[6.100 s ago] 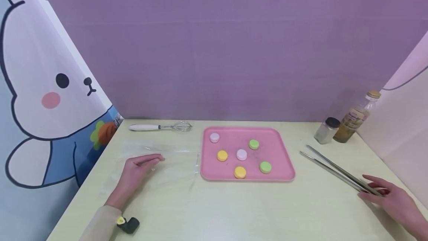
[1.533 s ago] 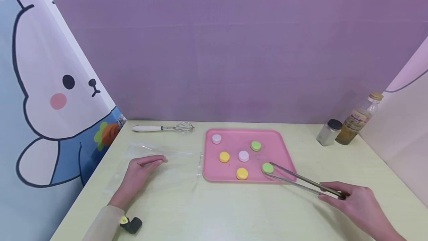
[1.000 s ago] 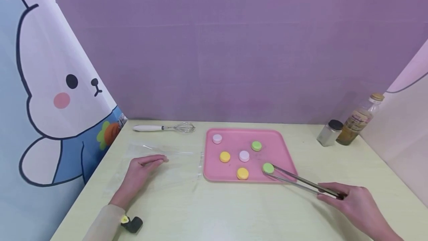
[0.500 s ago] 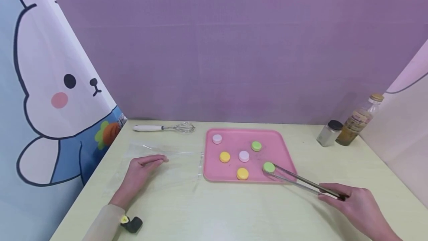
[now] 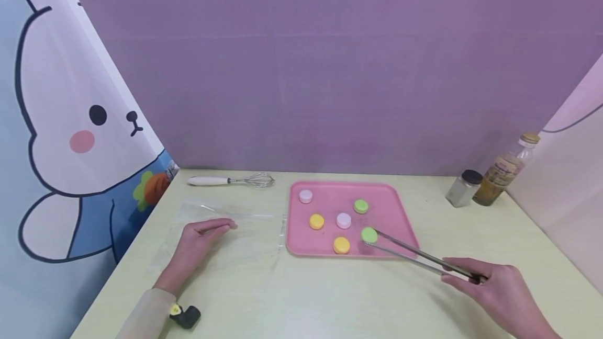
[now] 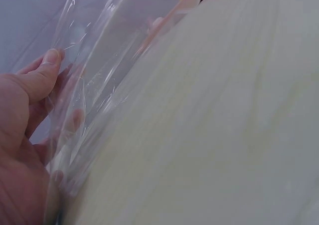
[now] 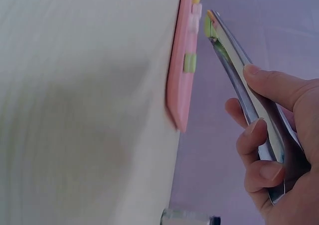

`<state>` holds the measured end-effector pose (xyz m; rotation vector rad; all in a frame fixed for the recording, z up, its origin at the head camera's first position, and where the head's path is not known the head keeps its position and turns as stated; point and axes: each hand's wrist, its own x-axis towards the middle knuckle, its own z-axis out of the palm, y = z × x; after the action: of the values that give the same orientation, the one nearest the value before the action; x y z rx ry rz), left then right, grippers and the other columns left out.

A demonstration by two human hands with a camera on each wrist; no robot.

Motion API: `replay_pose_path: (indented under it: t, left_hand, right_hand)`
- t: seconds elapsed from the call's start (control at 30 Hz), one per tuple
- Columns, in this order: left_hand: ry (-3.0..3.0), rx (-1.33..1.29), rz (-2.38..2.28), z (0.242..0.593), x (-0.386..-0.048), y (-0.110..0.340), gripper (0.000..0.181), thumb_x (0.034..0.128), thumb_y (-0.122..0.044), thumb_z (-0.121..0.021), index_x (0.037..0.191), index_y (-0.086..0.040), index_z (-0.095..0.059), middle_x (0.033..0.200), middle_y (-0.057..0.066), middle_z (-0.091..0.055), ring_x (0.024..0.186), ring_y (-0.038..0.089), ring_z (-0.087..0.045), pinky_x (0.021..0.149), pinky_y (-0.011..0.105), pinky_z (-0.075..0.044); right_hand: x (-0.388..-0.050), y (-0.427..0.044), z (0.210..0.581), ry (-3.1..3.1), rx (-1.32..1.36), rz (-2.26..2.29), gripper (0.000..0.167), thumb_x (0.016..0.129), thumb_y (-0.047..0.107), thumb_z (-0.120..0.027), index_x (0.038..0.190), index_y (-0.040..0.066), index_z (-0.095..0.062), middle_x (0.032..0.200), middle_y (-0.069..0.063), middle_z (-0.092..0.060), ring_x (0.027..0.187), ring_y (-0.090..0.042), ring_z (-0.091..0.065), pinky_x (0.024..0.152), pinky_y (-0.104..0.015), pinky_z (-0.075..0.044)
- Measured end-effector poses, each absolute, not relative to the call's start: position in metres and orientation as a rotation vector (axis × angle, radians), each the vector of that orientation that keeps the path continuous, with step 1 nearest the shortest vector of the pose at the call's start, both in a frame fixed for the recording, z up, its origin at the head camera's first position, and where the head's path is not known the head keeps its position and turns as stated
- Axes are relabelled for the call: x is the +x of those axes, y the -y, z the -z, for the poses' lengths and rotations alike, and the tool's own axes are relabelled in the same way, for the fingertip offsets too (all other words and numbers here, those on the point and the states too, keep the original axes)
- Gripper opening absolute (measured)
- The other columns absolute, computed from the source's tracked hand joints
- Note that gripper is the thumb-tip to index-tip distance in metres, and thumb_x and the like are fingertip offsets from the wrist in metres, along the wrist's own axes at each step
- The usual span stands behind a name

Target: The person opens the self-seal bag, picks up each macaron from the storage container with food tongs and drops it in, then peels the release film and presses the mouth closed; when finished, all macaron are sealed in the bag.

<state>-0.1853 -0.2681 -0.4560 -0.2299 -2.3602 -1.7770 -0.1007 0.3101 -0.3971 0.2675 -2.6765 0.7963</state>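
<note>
Metal tongs (image 5: 409,249) (image 7: 249,95) are gripped in the right hand (image 5: 501,292) (image 7: 284,135). Their tips pinch a green macaron-shaped piece (image 5: 369,235) (image 7: 208,26), which the right wrist view shows raised off the pink tray (image 5: 400,224) (image 7: 180,98). Purple, yellow and green pieces also lie on that tray. Thumb and fingers of the left hand (image 5: 195,247) (image 6: 30,110) pinch a clear plastic bag (image 5: 254,234) (image 6: 107,80) that spreads flat on the table, left of the tray.
A whisk (image 5: 231,180) lies behind the bag. At the back right stand a jar with a black lid (image 5: 464,188) and a corked bottle (image 5: 505,170). A purple cloth (image 5: 301,67) hangs behind the table (image 5: 339,297).
The right hand has brought the tongs from the right to the tray, and they have taken hold of the near green piece, now raised and shifted slightly left. The left hand keeps its place.
</note>
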Motion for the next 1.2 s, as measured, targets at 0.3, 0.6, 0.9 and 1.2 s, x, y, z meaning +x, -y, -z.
replay_pose_path:
  t: [0.3, 0.6, 0.9, 1.2]
  left_hand:
    - [2.344, -0.237, 1.778, 0.455, -0.184, 0.268, 0.023, 0.0965, -0.02, -0.072, 0.112, -0.004, -0.077, 0.112, 0.008, -0.075, 0.112, 0.006, -0.065, 0.097, 0.017, -0.05]
    - [2.307, -0.275, 1.779, 0.457, -0.186, 0.268, 0.02, 0.097, -0.016, -0.07, 0.11, -0.002, -0.077, 0.112, 0.011, -0.075, 0.112, 0.007, -0.065, 0.096, 0.018, -0.051]
    - [2.283, -0.297, 1.781, 0.46, -0.187, 0.268, 0.019, 0.0963, -0.015, -0.071, 0.109, -0.002, -0.078, 0.111, 0.012, -0.075, 0.113, 0.009, -0.066, 0.097, 0.018, -0.05]
    - [2.27, -0.297, 1.792, 0.46, -0.186, 0.267, 0.02, 0.0958, -0.012, -0.072, 0.11, 0.001, -0.077, 0.111, 0.013, -0.075, 0.112, 0.008, -0.066, 0.096, 0.019, -0.051]
  right_hand:
    - [-0.101, -0.281, 0.387, 2.635, 0.337, -0.853, 0.028, 0.073, 0.023, -0.092, 0.1, 0.024, -0.081, 0.062, 0.019, -0.057, 0.055, -0.001, -0.046, 0.041, -0.02, -0.032]
    - [-0.112, -0.244, 0.386, 2.583, 0.497, -0.873, 0.029, 0.071, 0.021, -0.093, 0.098, 0.021, -0.082, 0.059, 0.022, -0.05, 0.05, 0.002, -0.039, 0.04, -0.016, -0.03]
    - [-0.123, -0.201, 0.381, 2.669, 0.62, -0.909, 0.026, 0.073, 0.02, -0.092, 0.096, 0.021, -0.082, 0.061, 0.023, -0.052, 0.052, 0.003, -0.04, 0.042, -0.018, -0.035]
    - [-0.14, -0.172, 0.393, 2.671, 0.72, -1.078, 0.025, 0.077, 0.019, -0.089, 0.1, 0.017, -0.081, 0.087, 0.009, -0.076, 0.061, 0.002, -0.054, 0.048, -0.02, -0.047]
